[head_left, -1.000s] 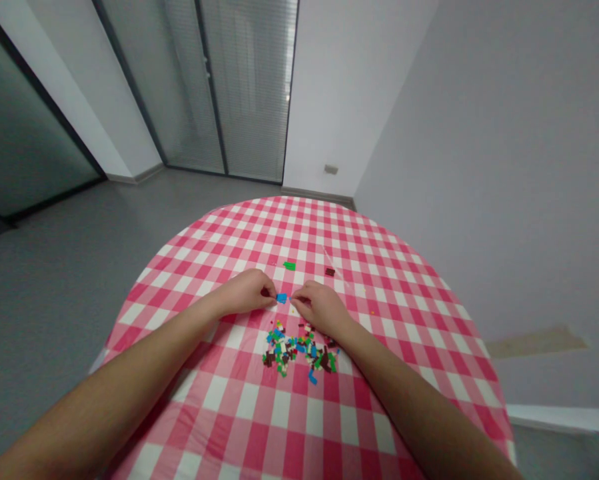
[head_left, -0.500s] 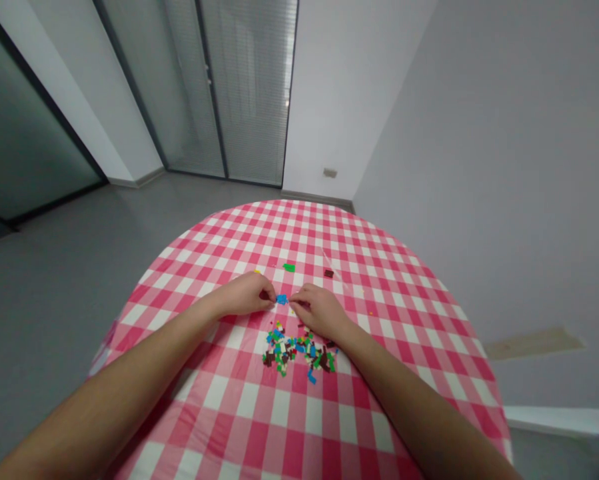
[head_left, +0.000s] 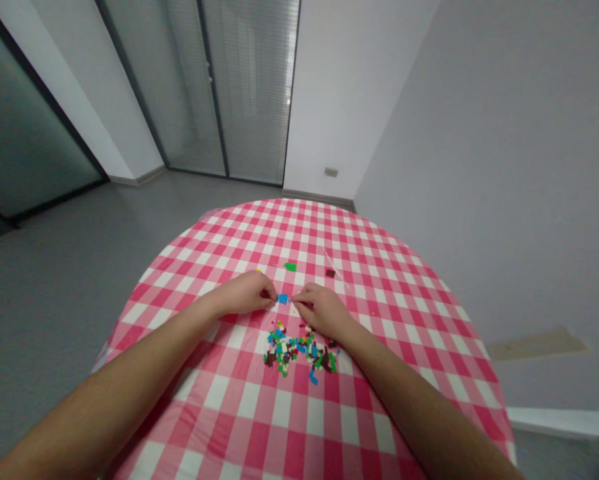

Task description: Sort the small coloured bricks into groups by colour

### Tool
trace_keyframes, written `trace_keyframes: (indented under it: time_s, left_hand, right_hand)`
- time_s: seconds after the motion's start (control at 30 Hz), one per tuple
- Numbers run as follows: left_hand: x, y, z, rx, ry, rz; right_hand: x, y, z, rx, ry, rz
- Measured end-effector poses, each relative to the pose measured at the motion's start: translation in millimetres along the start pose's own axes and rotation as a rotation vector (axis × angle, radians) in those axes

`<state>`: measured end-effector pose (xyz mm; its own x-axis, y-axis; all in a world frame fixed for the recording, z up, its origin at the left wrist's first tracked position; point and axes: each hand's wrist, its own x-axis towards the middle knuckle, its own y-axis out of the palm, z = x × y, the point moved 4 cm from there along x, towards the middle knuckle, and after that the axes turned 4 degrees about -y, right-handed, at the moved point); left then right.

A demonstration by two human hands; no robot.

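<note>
Dozens of small mixed bricks [head_left: 302,349] heaped loose on the worktop [head_left: 259,417], red-and-white checked cloth; taking the blue block [head_left: 282,299] as clock centre, heap sits between 5 and 6. Bent blue piece [head_left: 313,378] at heap's near edge. Blue block lies just past the heap, between the hands. Left hand [head_left: 249,293] at 9 o'clock, thumb and fingers pinching the block's left edge. Right hand [head_left: 320,308] at 3, fingertips drawn nearly together just beside it; can't tell if they grip anything. Yellow piece [head_left: 258,271] at 11, partly behind left hand. Brown piece [head_left: 330,273] at 2, green piece [head_left: 290,267] at 12. Wall plate [head_left: 331,172] at 1, well beyond.
</note>
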<state>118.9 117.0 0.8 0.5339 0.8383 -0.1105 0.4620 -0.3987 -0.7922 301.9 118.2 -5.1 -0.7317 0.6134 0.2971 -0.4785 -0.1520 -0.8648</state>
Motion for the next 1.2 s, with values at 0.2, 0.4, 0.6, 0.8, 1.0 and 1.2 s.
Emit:
trace_keyframes:
  time_s: [0.2, 0.4, 0.6, 0.8, 1.0, 1.2]
  left_hand:
    - [-1, -3.7, -1, 0.045, 0.004, -0.021]
    - [0, -4.2, -5, 0.088, 0.046, -0.027]
    - [-4, -7.5, -8, 0.049, 0.047, -0.005]
    - [-18, 0.2, -31, -0.05, 0.1, 0.293]
    - [-15, 10.2, -42, -0.059, 0.21, 0.273]
    - [-15, 14.5, -49, -0.012, 0.22, 0.257]
  right_hand:
    - [-1, -1, 1, 0.009, 0.005, 0.011]
    - [-2, 0, 1, 0.011, 0.039, 0.068]
    - [0, -3, 3, 0.021, 0.024, 0.075]
    - [2, -9, 2, 0.118, 0.025, 0.06]
    - [2, -7, -1, 0.13, 0.047, 0.06]
    - [1, -5, -2, 0.148, 0.04, 0.037]
